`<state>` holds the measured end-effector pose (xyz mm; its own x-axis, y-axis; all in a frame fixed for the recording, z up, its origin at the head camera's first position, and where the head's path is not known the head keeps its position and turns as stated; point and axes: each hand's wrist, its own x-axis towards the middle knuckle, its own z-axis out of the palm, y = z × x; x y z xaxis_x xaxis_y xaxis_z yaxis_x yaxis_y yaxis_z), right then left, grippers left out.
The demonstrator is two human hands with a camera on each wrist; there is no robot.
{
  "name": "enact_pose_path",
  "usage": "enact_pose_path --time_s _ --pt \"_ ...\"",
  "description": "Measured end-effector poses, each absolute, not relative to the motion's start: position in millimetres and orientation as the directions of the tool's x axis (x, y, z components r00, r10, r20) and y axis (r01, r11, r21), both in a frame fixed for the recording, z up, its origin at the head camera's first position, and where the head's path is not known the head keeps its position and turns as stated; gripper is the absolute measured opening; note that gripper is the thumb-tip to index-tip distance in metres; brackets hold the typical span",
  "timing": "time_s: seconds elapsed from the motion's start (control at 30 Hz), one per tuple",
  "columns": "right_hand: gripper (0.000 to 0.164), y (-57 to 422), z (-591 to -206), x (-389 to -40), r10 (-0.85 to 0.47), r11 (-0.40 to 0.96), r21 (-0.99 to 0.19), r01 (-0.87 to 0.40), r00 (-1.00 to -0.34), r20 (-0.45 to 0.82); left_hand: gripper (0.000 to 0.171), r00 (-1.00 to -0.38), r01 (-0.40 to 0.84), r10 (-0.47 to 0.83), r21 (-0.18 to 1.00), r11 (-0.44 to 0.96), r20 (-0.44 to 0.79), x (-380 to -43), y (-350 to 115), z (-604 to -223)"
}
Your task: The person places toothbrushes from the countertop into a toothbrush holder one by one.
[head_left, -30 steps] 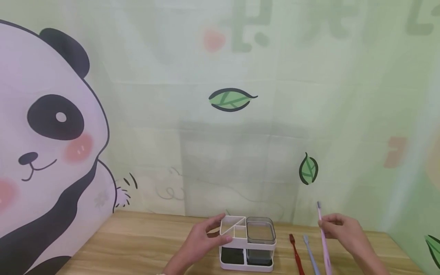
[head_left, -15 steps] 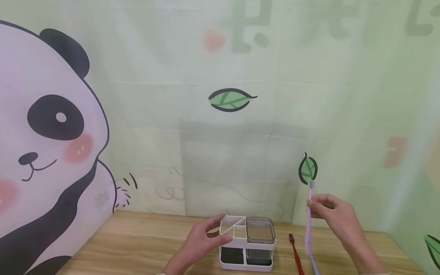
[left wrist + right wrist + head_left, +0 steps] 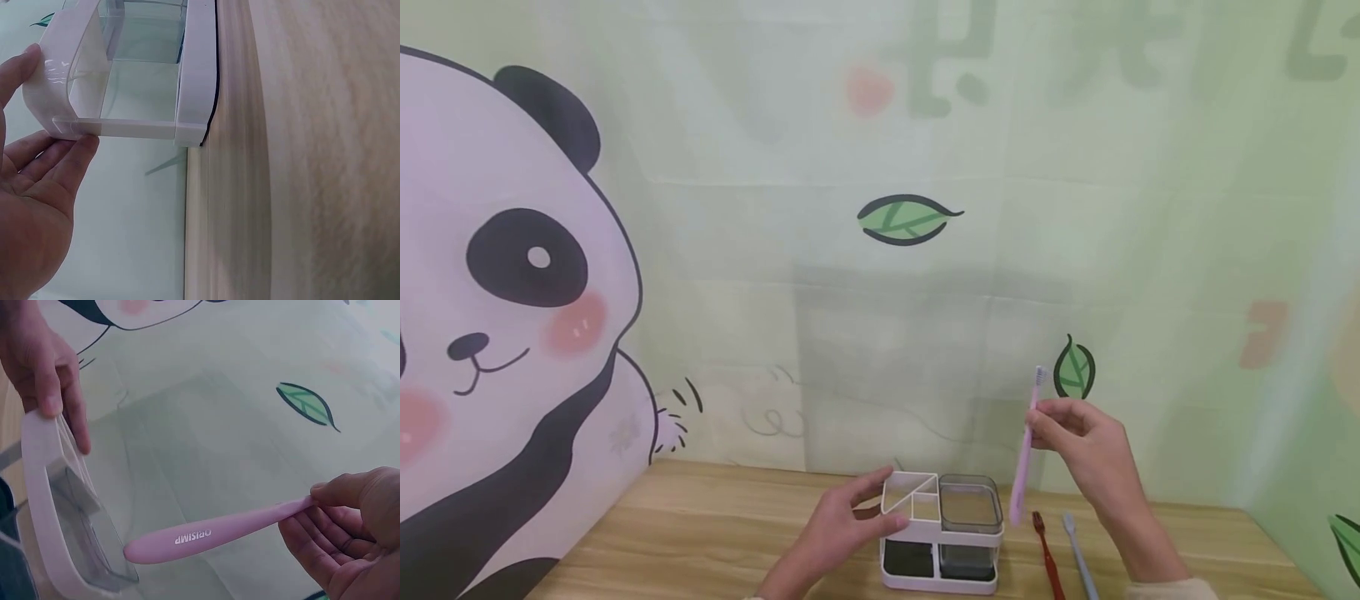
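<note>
Pink plastic marks the toothbrush that the right hand pinches near its bristled head, handle hanging down. A second ago this brush stood well to the right, its lower end down among the other brushes on the wooden table; half a second ago it hung upright above them. It has since travelled left and up, and its handle tip now hangs just beside the right edge of the white organiser, over the grey translucent cup set in the organiser's right half. The right wrist view shows the rounded handle end close to the organiser's rim, with thumb and fingers curled round the thin neck.

The right forearm rises from the near right, wrist bent so the hand tilts left. The left hand has kept its place: thumb and fingers curled round the organiser's far left corner, holding it against the table. The left wrist view shows the fingertips pressed to the white wall.

A red toothbrush and a blue-grey toothbrush lie side by side on the table, right of the organiser.
</note>
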<state>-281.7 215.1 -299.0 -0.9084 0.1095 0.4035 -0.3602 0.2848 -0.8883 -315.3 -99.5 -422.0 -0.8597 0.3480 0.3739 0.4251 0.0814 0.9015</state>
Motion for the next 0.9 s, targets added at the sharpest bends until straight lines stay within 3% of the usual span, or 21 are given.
enact_pose_path --time_s 0.4,0.9 --pt "0.025 169.2 -299.8 -287.6 0.106 0.146 -0.903 -0.403 -0.902 0.419 0.07 -0.849 0.459 0.346 0.881 0.112 0.399 -318.4 -102.4 -424.3" --pt "0.02 136.1 -314.7 -291.7 0.132 0.093 -0.894 -0.438 -0.885 0.447 0.069 -0.851 0.45 0.35 0.888 0.097 0.393 -319.1 -100.7 -424.1"
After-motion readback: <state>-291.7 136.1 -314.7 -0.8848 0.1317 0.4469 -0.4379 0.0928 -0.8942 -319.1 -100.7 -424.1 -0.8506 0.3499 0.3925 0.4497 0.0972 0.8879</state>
